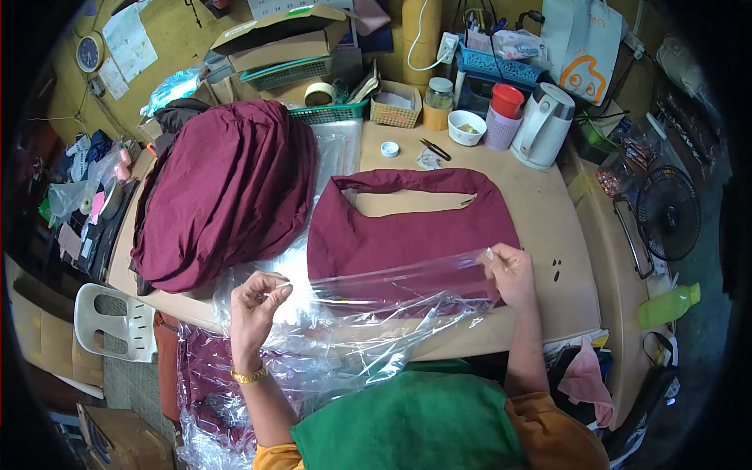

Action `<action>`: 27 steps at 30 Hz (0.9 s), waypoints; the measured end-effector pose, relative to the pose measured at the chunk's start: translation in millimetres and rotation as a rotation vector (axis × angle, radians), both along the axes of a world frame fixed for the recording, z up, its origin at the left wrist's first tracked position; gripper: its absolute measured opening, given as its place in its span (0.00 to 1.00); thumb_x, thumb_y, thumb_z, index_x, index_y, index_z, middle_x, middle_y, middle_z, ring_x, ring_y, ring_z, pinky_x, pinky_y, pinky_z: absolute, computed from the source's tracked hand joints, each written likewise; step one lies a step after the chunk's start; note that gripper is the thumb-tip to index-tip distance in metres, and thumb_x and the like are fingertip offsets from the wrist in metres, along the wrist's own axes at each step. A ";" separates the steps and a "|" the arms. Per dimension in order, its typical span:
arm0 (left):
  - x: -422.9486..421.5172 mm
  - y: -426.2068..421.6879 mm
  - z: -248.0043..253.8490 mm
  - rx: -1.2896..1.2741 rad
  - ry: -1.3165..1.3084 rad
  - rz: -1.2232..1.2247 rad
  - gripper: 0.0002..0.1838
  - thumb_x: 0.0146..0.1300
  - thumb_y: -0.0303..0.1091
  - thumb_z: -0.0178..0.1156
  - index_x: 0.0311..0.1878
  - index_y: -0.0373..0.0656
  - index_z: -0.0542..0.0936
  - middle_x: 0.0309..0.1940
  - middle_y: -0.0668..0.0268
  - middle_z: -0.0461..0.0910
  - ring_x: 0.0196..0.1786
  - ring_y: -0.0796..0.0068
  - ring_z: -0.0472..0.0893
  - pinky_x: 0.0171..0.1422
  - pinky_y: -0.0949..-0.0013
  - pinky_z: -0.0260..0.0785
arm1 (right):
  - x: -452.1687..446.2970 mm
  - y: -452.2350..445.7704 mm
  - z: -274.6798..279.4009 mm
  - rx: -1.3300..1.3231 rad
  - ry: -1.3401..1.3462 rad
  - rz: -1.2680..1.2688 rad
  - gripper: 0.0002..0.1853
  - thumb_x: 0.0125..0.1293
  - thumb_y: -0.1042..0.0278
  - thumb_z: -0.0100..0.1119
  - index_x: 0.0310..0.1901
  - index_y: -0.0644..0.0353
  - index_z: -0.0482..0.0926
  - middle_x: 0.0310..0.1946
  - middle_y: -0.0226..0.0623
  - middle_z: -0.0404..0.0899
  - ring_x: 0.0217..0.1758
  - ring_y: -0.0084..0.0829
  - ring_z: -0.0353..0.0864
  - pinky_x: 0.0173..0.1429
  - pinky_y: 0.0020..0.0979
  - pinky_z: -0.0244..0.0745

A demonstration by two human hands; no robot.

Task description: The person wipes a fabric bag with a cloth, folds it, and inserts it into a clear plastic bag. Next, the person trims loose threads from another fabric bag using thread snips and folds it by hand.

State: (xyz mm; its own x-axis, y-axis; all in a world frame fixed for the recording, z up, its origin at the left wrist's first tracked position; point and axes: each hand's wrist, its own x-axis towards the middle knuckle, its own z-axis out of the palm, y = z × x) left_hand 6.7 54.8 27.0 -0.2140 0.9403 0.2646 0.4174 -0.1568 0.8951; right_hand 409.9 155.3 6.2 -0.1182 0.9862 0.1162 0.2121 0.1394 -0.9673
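My left hand (258, 301) and my right hand (511, 274) stretch a clear plastic bag (399, 282) between them, thumbs and fingers pinched on its upper edge. The sheet hangs over the table's front edge toward my lap. Behind and partly under it, a maroon fabric shoulder bag (415, 231) lies flat, its wide strap (415, 181) looped at the far side. The lower part of the fabric bag shows through the plastic. To the left rises a large pile of maroon fabric bags (227, 188), beside a flat stack of clear plastic (341, 149).
A small nipper (435, 149), a white cap (389, 149), a white bowl (466, 128), a lilac cup (502, 129) and a kettle (542, 125) stand along the back. Plastic-wrapped maroon items (207, 368) sit below the left front edge. A fan (667, 211) is at right.
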 end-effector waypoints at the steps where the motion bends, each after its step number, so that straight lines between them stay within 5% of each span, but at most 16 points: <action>1: 5.5 2.0 -0.7 -0.083 -0.135 0.053 0.08 0.59 0.29 0.72 0.33 0.35 0.83 0.26 0.69 0.80 0.27 0.82 0.74 0.31 0.77 0.67 | -6.0 -0.3 -4.0 0.048 0.112 -0.089 0.08 0.70 0.71 0.62 0.32 0.63 0.81 0.17 0.22 0.71 0.21 0.11 0.66 0.23 0.19 0.58; 2: 10.8 3.0 -2.1 -0.168 -0.269 0.104 0.09 0.61 0.30 0.71 0.32 0.35 0.83 0.25 0.70 0.80 0.25 0.84 0.74 0.28 0.79 0.66 | -8.1 -2.3 -1.5 0.042 0.109 -0.093 0.08 0.70 0.71 0.62 0.32 0.63 0.81 0.17 0.22 0.71 0.21 0.11 0.66 0.23 0.19 0.58; 4: 13.5 5.4 -11.7 -0.145 -0.244 0.138 0.12 0.63 0.33 0.71 0.28 0.35 0.82 0.21 0.70 0.79 0.22 0.86 0.74 0.23 0.81 0.63 | -7.7 -5.7 6.0 -0.010 0.228 -0.282 0.09 0.71 0.70 0.60 0.32 0.62 0.81 0.17 0.22 0.71 0.20 0.11 0.66 0.23 0.19 0.57; 6: 7.1 4.9 -24.1 -0.135 -0.126 0.119 0.15 0.63 0.35 0.71 0.26 0.35 0.82 0.17 0.71 0.76 0.21 0.87 0.74 0.23 0.80 0.62 | 10.5 2.2 -18.6 0.116 0.246 -0.209 0.09 0.71 0.70 0.60 0.31 0.61 0.80 0.18 0.22 0.71 0.20 0.11 0.65 0.23 0.19 0.56; 8: 13.9 4.3 -26.3 -0.119 -0.139 0.134 0.16 0.63 0.36 0.71 0.24 0.36 0.80 0.14 0.73 0.74 0.20 0.87 0.72 0.23 0.80 0.61 | 15.0 2.9 -24.3 0.111 0.073 -0.281 0.10 0.72 0.69 0.60 0.31 0.61 0.79 0.18 0.21 0.71 0.19 0.11 0.64 0.22 0.19 0.55; 12: 18.7 5.5 -32.0 -0.131 -0.142 0.079 0.12 0.64 0.34 0.70 0.31 0.35 0.84 0.19 0.71 0.79 0.24 0.87 0.74 0.28 0.80 0.64 | 8.6 3.2 -29.6 0.122 0.125 -0.300 0.12 0.73 0.66 0.59 0.29 0.60 0.77 0.17 0.20 0.69 0.19 0.11 0.63 0.22 0.19 0.54; 14: 31.4 8.5 -34.7 -0.027 -0.263 0.068 0.08 0.64 0.32 0.69 0.38 0.35 0.87 0.24 0.70 0.82 0.28 0.87 0.76 0.32 0.81 0.65 | -2.7 4.9 -33.8 0.175 0.418 -0.395 0.15 0.74 0.64 0.57 0.28 0.59 0.76 0.17 0.19 0.68 0.18 0.11 0.59 0.21 0.19 0.51; 18: 28.4 8.4 -47.4 -0.066 -0.342 0.103 0.21 0.73 0.41 0.61 0.22 0.41 0.75 0.20 0.75 0.72 0.23 0.88 0.66 0.28 0.78 0.57 | 20.7 -2.9 -40.0 -0.005 0.497 -0.261 0.14 0.76 0.64 0.54 0.31 0.58 0.78 0.19 0.18 0.67 0.20 0.10 0.57 0.22 0.20 0.51; 20: 41.3 10.1 -37.8 -0.082 -0.247 0.133 0.25 0.75 0.45 0.57 0.21 0.44 0.67 0.20 0.77 0.67 0.24 0.87 0.62 0.28 0.76 0.54 | 23.2 1.0 -46.5 0.011 0.313 -0.318 0.13 0.77 0.63 0.52 0.33 0.57 0.78 0.19 0.16 0.64 0.20 0.09 0.54 0.23 0.20 0.49; 23: 43.7 17.0 -41.3 0.062 -0.363 0.092 0.24 0.75 0.46 0.57 0.23 0.44 0.71 0.21 0.76 0.70 0.26 0.88 0.65 0.32 0.77 0.59 | 12.5 1.7 -36.2 0.131 0.098 -0.253 0.14 0.77 0.62 0.52 0.32 0.55 0.75 0.19 0.13 0.60 0.19 0.07 0.52 0.21 0.19 0.43; 26: 56.9 21.1 -36.1 0.039 -0.532 0.139 0.20 0.74 0.48 0.57 0.30 0.44 0.73 0.25 0.74 0.72 0.27 0.87 0.69 0.35 0.76 0.65 | 9.2 -2.2 -32.3 0.076 0.180 -0.222 0.13 0.78 0.61 0.51 0.32 0.54 0.74 0.18 0.14 0.62 0.18 0.07 0.54 0.20 0.18 0.46; 27: 66.1 20.6 -27.2 -0.007 -0.910 0.114 0.18 0.74 0.48 0.56 0.33 0.45 0.73 0.27 0.74 0.73 0.27 0.85 0.69 0.35 0.76 0.67 | 9.3 -5.5 -30.1 0.073 0.179 -0.222 0.13 0.78 0.61 0.51 0.32 0.54 0.74 0.18 0.14 0.62 0.18 0.07 0.54 0.20 0.18 0.46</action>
